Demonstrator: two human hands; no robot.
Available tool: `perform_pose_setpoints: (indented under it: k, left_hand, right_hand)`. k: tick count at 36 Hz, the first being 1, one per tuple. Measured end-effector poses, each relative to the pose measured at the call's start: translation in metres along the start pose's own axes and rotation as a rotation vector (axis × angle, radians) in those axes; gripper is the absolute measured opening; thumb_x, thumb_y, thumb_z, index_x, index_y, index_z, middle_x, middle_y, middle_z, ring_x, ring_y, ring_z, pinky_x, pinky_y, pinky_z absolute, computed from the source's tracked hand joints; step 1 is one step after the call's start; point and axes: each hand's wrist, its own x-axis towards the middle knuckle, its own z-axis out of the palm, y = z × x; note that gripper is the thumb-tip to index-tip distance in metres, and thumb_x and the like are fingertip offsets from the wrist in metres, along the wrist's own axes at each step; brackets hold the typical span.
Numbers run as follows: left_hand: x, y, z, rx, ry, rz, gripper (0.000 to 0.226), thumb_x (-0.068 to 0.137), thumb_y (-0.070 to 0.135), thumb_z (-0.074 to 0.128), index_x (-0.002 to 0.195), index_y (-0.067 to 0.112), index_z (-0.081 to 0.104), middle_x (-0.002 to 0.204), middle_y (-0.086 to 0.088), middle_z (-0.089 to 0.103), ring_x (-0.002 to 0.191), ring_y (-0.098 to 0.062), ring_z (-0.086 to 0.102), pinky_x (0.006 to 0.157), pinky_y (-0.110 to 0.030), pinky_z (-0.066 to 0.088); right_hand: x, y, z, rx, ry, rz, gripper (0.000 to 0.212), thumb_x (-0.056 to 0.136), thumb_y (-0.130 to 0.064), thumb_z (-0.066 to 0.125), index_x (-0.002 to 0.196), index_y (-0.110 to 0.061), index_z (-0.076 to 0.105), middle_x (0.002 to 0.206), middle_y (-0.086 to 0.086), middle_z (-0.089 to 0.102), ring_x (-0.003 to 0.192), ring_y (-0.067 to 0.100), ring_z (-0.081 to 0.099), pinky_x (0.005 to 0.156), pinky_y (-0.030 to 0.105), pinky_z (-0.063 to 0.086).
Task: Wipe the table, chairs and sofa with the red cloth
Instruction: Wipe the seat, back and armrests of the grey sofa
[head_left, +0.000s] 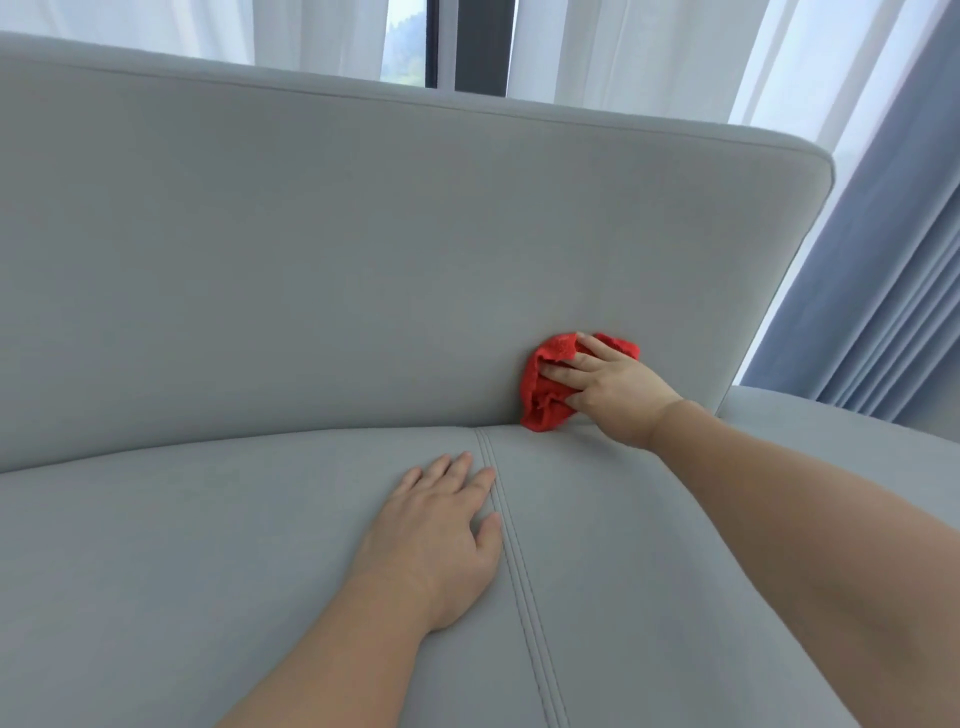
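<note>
A pale grey sofa (218, 291) fills nearly the whole view, its upright backrest (395, 249) rising at the far side and its seat (156, 561) spreading toward the near edge. A double-stitched seam (511, 561) runs down the seat from the crease under the backrest to the near edge, a little right of centre. Behind the backrest hang sheer white curtains (634, 52), with a dark window frame (470, 44) showing between them (a sliver of hazy green shows through the glass just left of it). Down the far right side falls a heavier blue-grey curtain (893, 270), its folds ending behind the sofa's right end.

The right arm reaches in from the near right corner across the seat. The right hand (610, 387) lies with fingers spread and flattened against the lower backrest, pressing the red cloth (545, 392) to the fabric; it pins the cloth under its fingers rather than closing around it. The cloth is bunched and crumpled, sitting just above the crease where backrest meets seat, to the right of the seam's far end, its lower edge about touching the seat.

The left hand (439, 530) rests palm down on the seat, open and flat with fingers loosely together, holding nothing, its fingertips and thumb just beside the seam's left side.
</note>
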Motion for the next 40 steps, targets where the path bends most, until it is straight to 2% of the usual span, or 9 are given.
perform_pose_setpoints:
  k: [5, 13, 19, 23, 25, 28, 30, 34, 40]
  left_hand:
    - [0.001, -0.002, -0.002, 0.004, 0.005, -0.003, 0.057, 0.096, 0.045, 0.021, 0.151, 0.032, 0.012, 0.160, 0.006, 0.006, 0.145, -0.008, 0.003, 0.116, -0.028, -0.003]
    - [0.002, 0.003, -0.003, 0.001, -0.024, -0.012, 0.056, 0.097, 0.044, 0.019, 0.152, 0.031, 0.010, 0.160, 0.007, 0.004, 0.146, -0.008, 0.002, 0.118, -0.028, -0.002]
    - [0.007, 0.001, -0.006, 0.030, -0.080, -0.017, 0.056, 0.098, 0.043, 0.019, 0.152, 0.031, 0.008, 0.160, 0.007, 0.003, 0.146, -0.008, 0.001, 0.116, -0.028, -0.003]
    - [0.011, 0.003, -0.014, 0.040, -0.232, -0.021, 0.056, 0.099, 0.041, 0.021, 0.152, 0.030, 0.007, 0.160, 0.005, 0.001, 0.146, -0.011, 0.001, 0.117, -0.028, -0.001]
    - [0.016, 0.006, -0.023, 0.031, -0.287, -0.059, 0.058, 0.097, 0.042, 0.023, 0.152, 0.029, 0.011, 0.160, 0.004, 0.006, 0.146, -0.014, 0.009, 0.115, -0.027, 0.006]
    - [0.029, 0.022, -0.032, 0.033, -0.242, -0.114, 0.058, 0.096, 0.048, 0.022, 0.150, 0.027, 0.018, 0.156, -0.001, 0.019, 0.141, -0.021, 0.024, 0.112, -0.031, 0.021]
    - [0.036, 0.037, -0.028, 0.054, -0.214, -0.074, 0.060, 0.097, 0.048, 0.020, 0.151, 0.023, 0.013, 0.159, -0.005, 0.009, 0.145, -0.021, 0.011, 0.117, -0.035, 0.011]
    - [0.042, 0.048, -0.008, 0.089, -0.130, 0.007, 0.062, 0.096, 0.047, 0.019, 0.152, 0.025, 0.006, 0.160, 0.003, 0.000, 0.146, -0.011, -0.001, 0.118, -0.034, -0.001]
    - [0.043, 0.051, 0.004, 0.098, -0.147, 0.012, 0.061, 0.096, 0.047, 0.019, 0.152, 0.028, 0.004, 0.160, 0.005, -0.002, 0.146, -0.009, -0.002, 0.116, -0.031, -0.003]
  right_hand:
    - [-0.003, 0.036, -0.021, -0.038, -0.035, 0.053, 0.023, 0.077, -0.005, 0.067, 0.095, -0.015, 0.077, 0.138, 0.007, 0.054, 0.133, 0.031, 0.044, 0.113, 0.052, 0.018]
    - [0.003, 0.096, -0.070, -0.090, 0.174, 0.083, 0.020, 0.071, 0.004, 0.070, 0.088, -0.006, 0.074, 0.125, 0.020, 0.062, 0.116, 0.046, 0.055, 0.101, 0.062, 0.036]
    - [0.014, 0.124, -0.098, 0.022, 0.324, 0.468, 0.037, 0.085, -0.002, 0.054, 0.122, -0.006, 0.063, 0.142, 0.027, 0.041, 0.127, 0.049, 0.041, 0.109, 0.054, 0.031]
    - [0.013, 0.120, -0.099, 0.086, 0.243, 0.505, 0.050, 0.088, -0.002, 0.053, 0.137, -0.012, 0.050, 0.151, 0.022, 0.030, 0.139, 0.041, 0.028, 0.116, 0.049, 0.019]
    - [0.010, 0.121, -0.105, 0.125, 0.264, 0.502, 0.051, 0.089, 0.000, 0.053, 0.139, -0.012, 0.048, 0.150, 0.021, 0.033, 0.136, 0.042, 0.032, 0.114, 0.047, 0.023]
    - [0.010, 0.127, -0.118, 0.208, 0.361, 0.579, 0.056, 0.086, -0.003, 0.053, 0.141, -0.008, 0.042, 0.148, 0.017, 0.036, 0.118, 0.046, 0.047, 0.096, 0.049, 0.039]
    - [0.014, 0.131, -0.120, 0.258, 0.400, 0.651, 0.064, 0.083, -0.005, 0.053, 0.144, -0.011, 0.033, 0.154, 0.012, 0.026, 0.117, 0.046, 0.047, 0.094, 0.049, 0.040]
    - [0.019, 0.137, -0.109, 0.167, 0.327, 0.684, 0.068, 0.084, -0.013, 0.049, 0.149, -0.017, 0.029, 0.157, 0.011, 0.022, 0.143, 0.034, 0.021, 0.117, 0.049, 0.011]
    - [-0.001, 0.123, -0.067, 0.115, 0.402, 0.608, 0.058, 0.083, -0.010, 0.046, 0.142, -0.013, 0.044, 0.154, 0.017, 0.028, 0.139, 0.039, 0.028, 0.115, 0.054, 0.014]
